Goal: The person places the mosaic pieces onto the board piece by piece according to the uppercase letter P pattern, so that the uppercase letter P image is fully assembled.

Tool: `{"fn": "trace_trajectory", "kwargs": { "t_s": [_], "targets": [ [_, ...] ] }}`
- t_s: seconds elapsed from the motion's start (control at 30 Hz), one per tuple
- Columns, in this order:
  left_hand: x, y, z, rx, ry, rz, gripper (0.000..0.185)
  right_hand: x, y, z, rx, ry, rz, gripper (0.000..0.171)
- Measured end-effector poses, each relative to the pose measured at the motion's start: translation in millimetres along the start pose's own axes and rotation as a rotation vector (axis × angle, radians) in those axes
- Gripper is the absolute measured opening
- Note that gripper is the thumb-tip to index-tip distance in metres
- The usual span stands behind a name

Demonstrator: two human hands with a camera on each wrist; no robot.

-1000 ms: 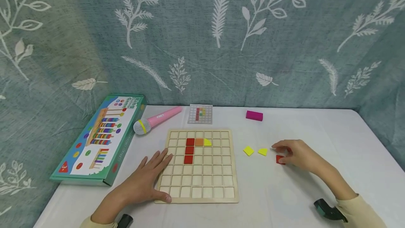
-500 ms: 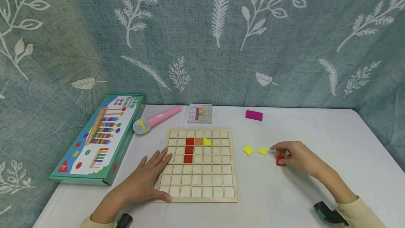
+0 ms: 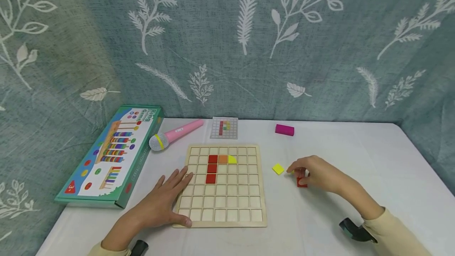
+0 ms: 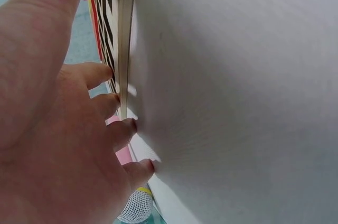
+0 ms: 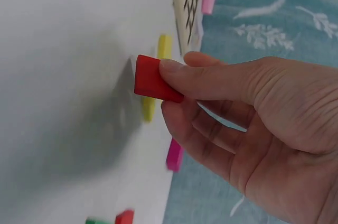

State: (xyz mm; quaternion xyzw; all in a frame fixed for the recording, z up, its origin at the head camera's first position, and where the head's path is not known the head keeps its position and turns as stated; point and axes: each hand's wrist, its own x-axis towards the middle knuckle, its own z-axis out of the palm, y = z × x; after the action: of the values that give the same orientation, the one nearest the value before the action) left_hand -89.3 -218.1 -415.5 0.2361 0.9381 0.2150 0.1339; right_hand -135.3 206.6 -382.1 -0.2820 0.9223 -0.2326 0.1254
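Note:
In the head view, the wooden grid board (image 3: pixel 241 200) lies mid-table. Three red squares (image 3: pixel 211 168) form a column on it, with an orange square (image 3: pixel 223 159) and a yellow quarter-round piece (image 3: pixel 232 159) beside the top one. My left hand (image 3: pixel 160 202) rests spread along the board's left edge, thumb at the near corner. Right of the board, my right hand (image 3: pixel 323 175) pinches a small red block (image 5: pixel 149 78) between thumb and fingers, over the table in the right wrist view. A yellow square block (image 3: pixel 278 169) lies left of this hand; another yellow piece is mostly hidden behind its fingers.
A pattern card (image 3: pixel 224 128) lies behind the board, with a pink toy microphone (image 3: pixel 181 130) left of it. A green toy box (image 3: pixel 113 157) stands at the left. At the back right is a magenta block (image 3: pixel 284 130). A leaf-patterned curtain (image 3: pixel 320 70) hangs behind the table.
My right hand has gripped the red block and moved left with it, now covering most of one yellow piece. The left hand stays on the board.

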Motion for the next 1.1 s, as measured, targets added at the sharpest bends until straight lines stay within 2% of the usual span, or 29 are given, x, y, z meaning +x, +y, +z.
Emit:
{"fn": "trace_trajectory", "kwargs": {
  "t_s": [0.2, 0.5, 0.8, 1.1],
  "targets": [
    [0.8, -0.2, 0.7, 0.007, -0.001, -0.008, 0.114, 16.8, -14.2, 4.5, -0.006, 0.022, -0.065, 0.031],
    [0.5, -0.4, 0.5, 0.012, -0.002, -0.009, 0.114, 43.8, -36.6, 12.7, 0.051, 0.078, -0.141, 0.032],
    [-0.1, -1.3, 1.4, 0.019, 0.012, 0.01, 0.114, 72.5, -58.7, 33.1, 0.083, 0.166, -0.235, 0.033],
    [-0.4, -2.6, 2.4, 0.019, 0.022, 0.029, 0.113, 97.2, -84.4, 52.0, 0.17, 0.129, -0.258, 0.032]
  ]
}}
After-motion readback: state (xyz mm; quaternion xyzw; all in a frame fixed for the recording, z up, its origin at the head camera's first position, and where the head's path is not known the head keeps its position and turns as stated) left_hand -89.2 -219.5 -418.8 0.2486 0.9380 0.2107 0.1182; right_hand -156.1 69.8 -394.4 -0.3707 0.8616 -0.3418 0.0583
